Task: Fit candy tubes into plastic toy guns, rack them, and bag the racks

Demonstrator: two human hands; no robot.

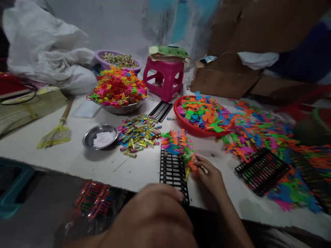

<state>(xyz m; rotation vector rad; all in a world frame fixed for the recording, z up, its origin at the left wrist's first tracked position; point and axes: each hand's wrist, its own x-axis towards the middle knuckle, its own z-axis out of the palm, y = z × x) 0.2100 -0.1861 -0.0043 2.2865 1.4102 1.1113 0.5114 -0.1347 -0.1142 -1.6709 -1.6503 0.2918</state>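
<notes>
My right hand (210,174) pinches a small orange plastic toy piece (191,162) at the right edge of a black slotted rack (172,168). A small yellow tube (187,173) shows just below that piece. Orange, pink, blue and green toy pieces (176,139) sit in rows across the rack's far end, while its nearer slots are bare. Very close to the camera, my left hand (155,217) is large and blurred with its fingers curled. It covers the rack's near end, and whatever it may grip is hidden.
Small printed tubes (141,134) lie heaped left of the rack, beside a steel dish (89,137). A red basin (181,119) and a steel bowl (120,109) hold plastic pieces. More racks (262,170) and loose pieces (258,131) lie right. A pink stool (164,77) stands behind.
</notes>
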